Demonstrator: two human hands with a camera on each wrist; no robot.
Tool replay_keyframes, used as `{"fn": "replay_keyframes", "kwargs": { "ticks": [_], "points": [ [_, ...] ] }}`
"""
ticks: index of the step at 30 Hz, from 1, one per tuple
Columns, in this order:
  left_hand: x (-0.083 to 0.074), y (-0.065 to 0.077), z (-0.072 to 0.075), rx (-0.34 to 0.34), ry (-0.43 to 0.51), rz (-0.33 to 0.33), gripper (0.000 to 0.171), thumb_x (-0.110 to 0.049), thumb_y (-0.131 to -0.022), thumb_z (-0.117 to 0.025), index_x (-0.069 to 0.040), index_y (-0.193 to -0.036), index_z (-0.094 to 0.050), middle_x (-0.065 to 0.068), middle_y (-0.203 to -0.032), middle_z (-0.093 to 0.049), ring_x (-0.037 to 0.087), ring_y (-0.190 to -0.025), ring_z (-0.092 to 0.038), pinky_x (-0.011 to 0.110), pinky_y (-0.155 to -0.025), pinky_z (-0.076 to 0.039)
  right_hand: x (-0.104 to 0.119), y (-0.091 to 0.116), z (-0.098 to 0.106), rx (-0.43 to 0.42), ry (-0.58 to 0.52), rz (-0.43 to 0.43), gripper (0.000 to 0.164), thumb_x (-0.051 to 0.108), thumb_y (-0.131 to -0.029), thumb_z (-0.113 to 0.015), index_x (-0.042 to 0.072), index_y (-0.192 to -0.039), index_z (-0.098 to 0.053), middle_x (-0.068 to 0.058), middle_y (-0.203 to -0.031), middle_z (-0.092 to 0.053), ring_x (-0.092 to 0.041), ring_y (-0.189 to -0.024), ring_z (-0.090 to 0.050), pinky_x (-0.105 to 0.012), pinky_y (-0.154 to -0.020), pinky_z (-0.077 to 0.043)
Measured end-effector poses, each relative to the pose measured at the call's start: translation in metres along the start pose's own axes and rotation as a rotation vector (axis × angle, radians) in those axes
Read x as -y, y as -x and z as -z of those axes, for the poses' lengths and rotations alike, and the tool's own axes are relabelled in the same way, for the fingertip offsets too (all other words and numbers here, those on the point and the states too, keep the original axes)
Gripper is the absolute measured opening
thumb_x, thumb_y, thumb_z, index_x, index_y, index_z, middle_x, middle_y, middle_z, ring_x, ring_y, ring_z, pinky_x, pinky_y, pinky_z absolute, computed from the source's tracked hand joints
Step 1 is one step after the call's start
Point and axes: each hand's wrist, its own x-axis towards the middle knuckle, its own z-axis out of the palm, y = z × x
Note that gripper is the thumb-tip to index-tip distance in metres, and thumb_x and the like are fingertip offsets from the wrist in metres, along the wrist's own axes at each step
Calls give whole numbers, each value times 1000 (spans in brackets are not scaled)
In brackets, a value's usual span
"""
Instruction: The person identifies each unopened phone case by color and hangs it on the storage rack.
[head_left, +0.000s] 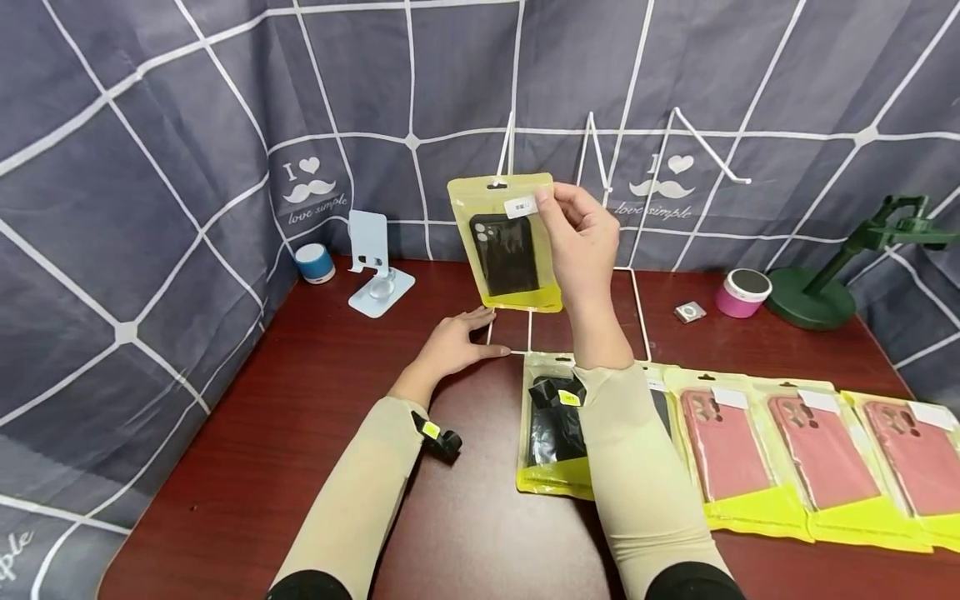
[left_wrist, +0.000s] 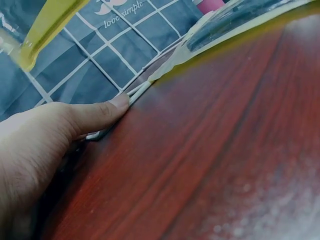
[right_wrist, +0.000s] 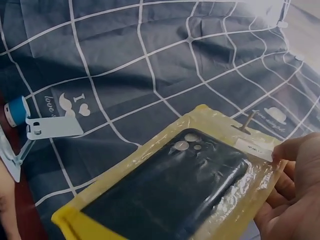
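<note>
My right hand (head_left: 588, 237) pinches the right edge of a yellow-framed clear pouch (head_left: 467, 242), near its white label. Inside the pouch is a black phone case (right_wrist: 165, 185) with camera cutouts. The pouch's hang hole is at the tip of the left prong of a white wire rack (head_left: 637, 312); in the right wrist view the prong (right_wrist: 247, 120) meets the hole. My left hand (head_left: 453, 343) rests at the rack's base on the table, fingers extended and thumb (left_wrist: 102, 115) against the front wire. The far fingers are hidden in the left wrist view.
Pouches with a black case (head_left: 547, 425) and pink cases (head_left: 727, 450) lie in a row at front right. A light-blue phone stand (head_left: 369, 242) and blue cylinder (head_left: 315, 263) stand left; a pink cylinder (head_left: 738, 304), small square gadget (head_left: 690, 312) and green stand (head_left: 810, 296) stand right.
</note>
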Motion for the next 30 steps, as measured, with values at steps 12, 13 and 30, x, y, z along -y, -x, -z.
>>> {"fn": "replay_keyframes", "kwargs": {
  "ticks": [12,13,30],
  "points": [
    [1,-1,-1,-5,23,-5,92,-72,-79,-69,-16,-150,-49,-2,-157,-42,22,-147,-33,43,-116,-32,-47,0,13,509,255,-302,29,24,-89,-79,1,-106,-76,-13,-96,-76,-27,-89,-73,-37,-79,-58],
    [1,-1,-1,-3,23,-6,93,-72,-79,-70,-15,-150,-49,-1,-157,-42,22,-147,-34,43,-116,-32,-52,0,15,523,260,-320,29,23,-88,-79,1,-107,-76,-14,-97,-76,-27,-91,-72,-38,-80,-57],
    [0,1,-2,1,9,4,89,-70,-80,-70,-18,-150,-50,1,-157,-42,22,-147,-34,47,-117,-30,-88,-3,38,387,274,-385,31,27,-86,-81,7,-109,-77,-2,-96,-78,-17,-91,-67,-32,-82,-50]
  ]
}}
